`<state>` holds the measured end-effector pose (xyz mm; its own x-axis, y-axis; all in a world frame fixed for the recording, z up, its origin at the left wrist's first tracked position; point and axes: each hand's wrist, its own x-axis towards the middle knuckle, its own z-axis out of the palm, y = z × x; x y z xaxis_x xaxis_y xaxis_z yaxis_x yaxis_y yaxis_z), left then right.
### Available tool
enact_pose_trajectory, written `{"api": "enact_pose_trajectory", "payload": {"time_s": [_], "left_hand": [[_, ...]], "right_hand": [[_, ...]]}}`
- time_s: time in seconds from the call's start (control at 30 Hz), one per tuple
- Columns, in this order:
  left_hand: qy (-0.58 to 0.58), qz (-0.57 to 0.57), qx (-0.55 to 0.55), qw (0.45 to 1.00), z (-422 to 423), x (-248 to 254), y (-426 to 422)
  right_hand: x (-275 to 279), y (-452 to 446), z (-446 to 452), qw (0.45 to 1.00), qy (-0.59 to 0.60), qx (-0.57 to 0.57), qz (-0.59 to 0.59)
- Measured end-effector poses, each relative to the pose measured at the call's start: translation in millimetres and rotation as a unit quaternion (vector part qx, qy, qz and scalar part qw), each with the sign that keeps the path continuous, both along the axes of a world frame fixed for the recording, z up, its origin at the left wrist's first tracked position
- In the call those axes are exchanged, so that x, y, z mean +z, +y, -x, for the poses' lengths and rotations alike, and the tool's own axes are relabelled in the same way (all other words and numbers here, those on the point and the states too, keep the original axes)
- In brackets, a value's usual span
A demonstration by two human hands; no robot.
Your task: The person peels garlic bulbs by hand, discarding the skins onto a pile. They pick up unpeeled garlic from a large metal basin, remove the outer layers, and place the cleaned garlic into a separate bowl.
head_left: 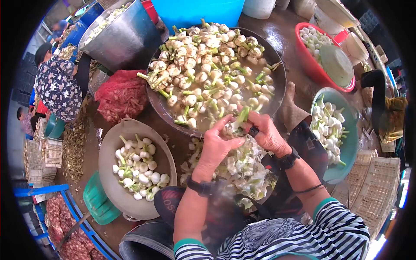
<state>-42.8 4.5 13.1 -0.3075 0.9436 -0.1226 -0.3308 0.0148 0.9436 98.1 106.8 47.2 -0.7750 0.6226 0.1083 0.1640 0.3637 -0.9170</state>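
Far to the left of the hands, and beyond them, a co-worker in a dark flowered top (pixel 60 91) leans over, with white plastic crates (pixel 53 151) standing nearer the camera. Closer in on the left, a green tub (pixel 100 201) rests just beside a wide grey pan (pixel 149 209), which holds trimmed white bulbs (pixel 138 162) with short stalks. Past that pan, left of the hands and farther off, a red net sack (pixel 121 99) slumps on the floor (pixel 89 130), and behind it stands a tall metal pot (pixel 123 39).

Directly beyond the hands is a large round pan (pixel 157 104) of cloudy water, heaped with soiled bulbs (pixel 190 63), many with green stalks. At its near edge, the left hand (pixel 216 143) curls its thumb and fingers around a green-stalked bulb (pixel 237 126), partly hidden. The right hand (pixel 269 135) closes on the same bulb near its stalk; a small black item (pixel 253 131) sits at its fingers, too unclear to identify. Below both hands lies a heap of pale peelings (pixel 245 175).

To the right of the hands, a teal basin (pixel 350 145) holds more white bulbs (pixel 328 132); beyond it stands a red basin (pixel 318 69), and nearer the camera are beige woven-looking crates (pixel 372 184)
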Motion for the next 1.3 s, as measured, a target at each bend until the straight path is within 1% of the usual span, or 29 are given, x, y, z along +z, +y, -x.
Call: {"api": "enact_pose_trajectory", "payload": {"time_s": [0.13, 0.2, 0.23, 0.27, 0.33, 0.37, 0.4, 0.47, 0.5, 0.53, 0.57, 0.6, 0.63, 0.67, 0.7, 0.73, 0.77, 0.8, 0.83, 0.87, 0.9, 0.93, 1.0, 1.03, 1.07, 1.13, 1.17, 1.2, 1.3], "left_hand": [[-0.142, 0.009, -0.008, 0.990, -4, 15, -1], [-0.238, -0.003, -0.056, 0.970, 2, 11, -5], [-0.285, -0.008, -0.081, 0.955, 4, 9, -7], [-0.354, -0.009, -0.106, 0.929, 4, 9, -7], [-0.487, -0.012, -0.151, 0.860, 3, 8, -7], [-0.511, -0.035, -0.183, 0.839, 3, 0, -5], [-0.518, -0.044, -0.186, 0.834, 3, -4, -3], [-0.531, -0.064, -0.193, 0.823, 4, -7, -1], [-0.511, 0.008, -0.143, 0.847, 6, -7, -1], [-0.422, 0.102, -0.061, 0.899, 5, -8, 2], [-0.322, 0.193, 0.022, 0.926, 3, -9, 7], [-0.214, 0.281, 0.102, 0.930, 0, -9, 9], [-0.201, 0.260, 0.099, 0.939, -2, -5, 1], [-0.183, 0.232, 0.087, 0.952, -8, -2, 0], [-0.163, 0.205, 0.076, 0.962, -15, -1, 0], [-0.144, 0.178, 0.066, 0.971, -21, 2, 1], [-0.186, 0.150, 0.042, 0.970, -26, 14, 2], [-0.171, 0.132, 0.056, 0.975, -28, 13, 2], [-0.201, 0.110, 0.059, 0.972, -23, 9, 1], [-0.229, 0.087, 0.063, 0.967, -17, 3, 2], [-0.218, 0.049, 0.104, 0.969, -16, -6, 8], [-0.233, 0.057, 0.132, 0.962, -11, -11, 10], [-0.267, 0.071, 0.181, 0.944, -6, -12, 14], [-0.281, 0.038, 0.183, 0.941, -3, -21, 14], [-0.303, 0.043, 0.157, 0.939, -1, -15, 10], [-0.345, 0.050, 0.104, 0.931, 3, 4, 4], [-0.359, 0.020, 0.047, 0.932, 5, 1, 3], [-0.363, 0.019, 0.036, 0.931, 4, -1, 3], [-0.380, 0.004, 0.003, 0.925, 6, -7, 0]], "right_hand": [[-6, 5, -3, 1.000, 0.010, -0.006, -0.018], [-14, 5, -1, 0.997, 0.078, 0.006, 0.017], [-17, 2, 0, 0.994, 0.102, -0.014, 0.042], [-16, -1, 2, 0.989, 0.127, -0.033, 0.067], [0, -19, 15, 0.972, 0.157, -0.118, 0.130], [-11, -18, 15, 0.965, 0.165, -0.121, 0.162], [-20, -17, 16, 0.957, 0.173, -0.126, 0.194], [-26, -19, 20, 0.924, 0.165, -0.161, 0.304], [-22, -18, 18, 0.946, 0.138, -0.175, 0.236], [-16, -15, 13, 0.962, 0.111, -0.188, 0.167], [-11, -13, 10, 0.971, 0.081, -0.202, 0.097], [-14, -12, 8, 0.974, 0.037, -0.221, -0.025], [-20, -9, 6, 0.960, -0.009, -0.237, -0.147], [-20, -6, 5, 0.930, -0.054, -0.249, -0.266], [-15, -9, 3, 0.939, -0.132, -0.211, -0.236], [-18, -16, 4, 0.946, -0.106, -0.201, -0.233], [-23, -26, 7, 0.952, -0.081, -0.188, -0.228], [-27, -36, 9, 0.958, -0.056, -0.171, -0.222], [-27, -43, 10, 0.974, -0.038, -0.158, -0.157], [-29, -49, 12, 0.985, 0.000, -0.163, -0.058], [-29, -52, 16, 0.984, 0.041, -0.167, 0.041], [-29, -54, 18, 0.972, 0.081, -0.172, 0.138], [-29, -48, 21, 0.916, 0.154, -0.175, 0.326], [-31, -45, 20, 0.873, 0.187, -0.174, 0.415], [-34, -44, 19, 0.820, 0.218, -0.172, 0.500], [-38, -31, 3, 0.775, 0.292, -0.111, 0.549], [-33, -29, -2, 0.765, 0.300, -0.120, 0.557], [-29, -28, -7, 0.754, 0.307, -0.129, 0.565], [-18, -28, -25, 0.706, 0.360, -0.107, 0.600]]}}
